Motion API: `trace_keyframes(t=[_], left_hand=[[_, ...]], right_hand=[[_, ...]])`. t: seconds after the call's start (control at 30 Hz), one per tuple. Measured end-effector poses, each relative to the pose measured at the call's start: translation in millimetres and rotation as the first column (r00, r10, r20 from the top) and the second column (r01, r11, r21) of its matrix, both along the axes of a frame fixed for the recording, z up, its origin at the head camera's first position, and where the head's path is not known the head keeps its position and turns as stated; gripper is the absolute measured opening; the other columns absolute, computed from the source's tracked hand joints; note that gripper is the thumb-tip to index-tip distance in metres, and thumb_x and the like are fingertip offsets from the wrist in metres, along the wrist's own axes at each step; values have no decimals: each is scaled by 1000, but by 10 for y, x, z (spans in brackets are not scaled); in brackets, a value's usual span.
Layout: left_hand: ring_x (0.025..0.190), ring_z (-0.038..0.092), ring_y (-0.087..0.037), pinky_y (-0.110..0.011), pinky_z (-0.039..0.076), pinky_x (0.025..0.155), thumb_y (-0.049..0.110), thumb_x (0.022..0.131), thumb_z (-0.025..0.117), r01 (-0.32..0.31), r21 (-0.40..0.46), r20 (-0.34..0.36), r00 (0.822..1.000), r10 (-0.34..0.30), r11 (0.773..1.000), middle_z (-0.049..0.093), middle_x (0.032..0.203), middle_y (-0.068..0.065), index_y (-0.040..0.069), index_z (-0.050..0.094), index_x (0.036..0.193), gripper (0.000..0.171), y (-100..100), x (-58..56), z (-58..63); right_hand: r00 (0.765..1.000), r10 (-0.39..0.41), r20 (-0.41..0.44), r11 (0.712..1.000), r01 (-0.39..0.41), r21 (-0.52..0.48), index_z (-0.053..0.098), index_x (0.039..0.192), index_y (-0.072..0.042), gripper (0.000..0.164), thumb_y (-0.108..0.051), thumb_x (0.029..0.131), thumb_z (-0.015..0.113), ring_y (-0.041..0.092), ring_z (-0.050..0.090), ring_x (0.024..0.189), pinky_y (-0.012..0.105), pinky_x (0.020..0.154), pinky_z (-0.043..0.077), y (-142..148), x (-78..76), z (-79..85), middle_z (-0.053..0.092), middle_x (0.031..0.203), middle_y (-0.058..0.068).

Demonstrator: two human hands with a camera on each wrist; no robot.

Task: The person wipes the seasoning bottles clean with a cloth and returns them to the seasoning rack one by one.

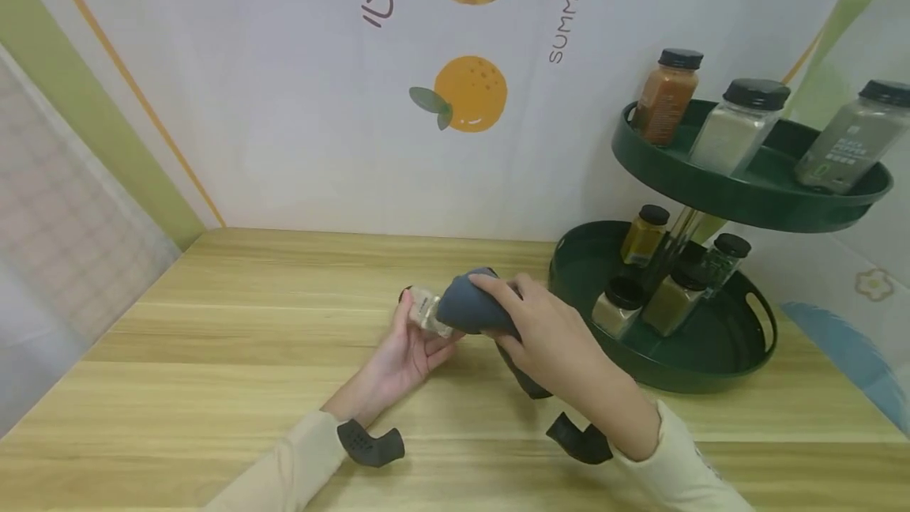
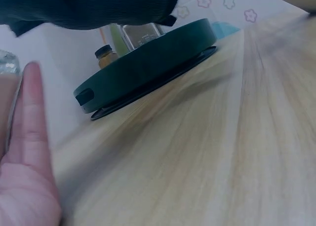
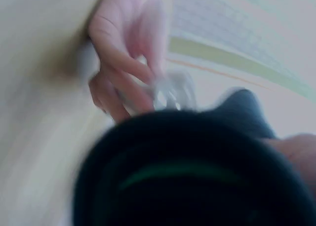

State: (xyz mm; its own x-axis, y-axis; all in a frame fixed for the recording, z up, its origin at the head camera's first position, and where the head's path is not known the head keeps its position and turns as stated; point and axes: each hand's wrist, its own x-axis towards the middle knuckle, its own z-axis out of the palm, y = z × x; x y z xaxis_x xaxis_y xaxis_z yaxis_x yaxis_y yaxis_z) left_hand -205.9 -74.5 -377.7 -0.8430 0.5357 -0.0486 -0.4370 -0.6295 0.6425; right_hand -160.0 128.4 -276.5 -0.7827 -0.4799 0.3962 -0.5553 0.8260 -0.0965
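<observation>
Over the middle of the table, my left hand (image 1: 408,358) holds a small clear spice jar (image 1: 424,308) with pale contents and a dark lid at its far-left end. The jar lies tilted, thumb on one side and fingers beneath. From above, my right hand (image 1: 550,334) grips a dark blue cloth (image 1: 468,305), whose front covers the jar's near-right end; a tail of it hangs below the hand. In the left wrist view, straight fingers (image 2: 32,137) lie along the jar (image 2: 5,102). The right wrist view is blurred, with the jar's clear glass (image 3: 174,90) beyond a dark rounded shape.
A two-tier dark green rack (image 1: 711,382) stands at the right. Its upper tray (image 1: 746,200) carries an orange-brown jar (image 1: 664,101) and two paler ones; several smaller jars stand in the lower tray. Behind the wooden table (image 1: 213,322) hangs a printed white curtain (image 1: 298,117).
</observation>
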Motion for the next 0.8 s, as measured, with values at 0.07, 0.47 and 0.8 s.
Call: trace_keyframes(t=[0.07, 0.47, 0.8], left_hand=[[86, 69, -10, -21, 54, 76, 64, 91, 23, 35, -45, -25, 999, -37, 998, 70, 99, 1, 16, 43, 126, 63, 8, 13, -1], [58, 55, -2, -16, 46, 59, 61, 94, 23, 91, -154, -34, 995, -98, 984, 61, 70, 9, 19, 57, 94, 53, -10, 43, 59], [44, 32, -4, -16, 34, 52, 59, 94, 24, 93, 62, 20, 995, -94, 994, 54, 57, 11, 21, 58, 76, 54, -32, 43, 16]], right_hand=[[998, 29, -58, 1000, -30, -9, 41, 136, -30, 70, -20, 76, 77, 20, 60, 82, 37, 67, 55, -61, -1, -59, 56, 101, 7], [990, 68, -126, 994, -57, 91, 57, 123, -33, 58, -18, 72, 79, 13, 50, 70, 27, 56, 49, -128, 43, -114, 55, 92, 4], [993, -79, -87, 978, 94, 187, 57, 123, -33, 56, -18, 72, 77, 22, 61, 82, 36, 65, 54, -21, -75, -127, 58, 101, 9]])
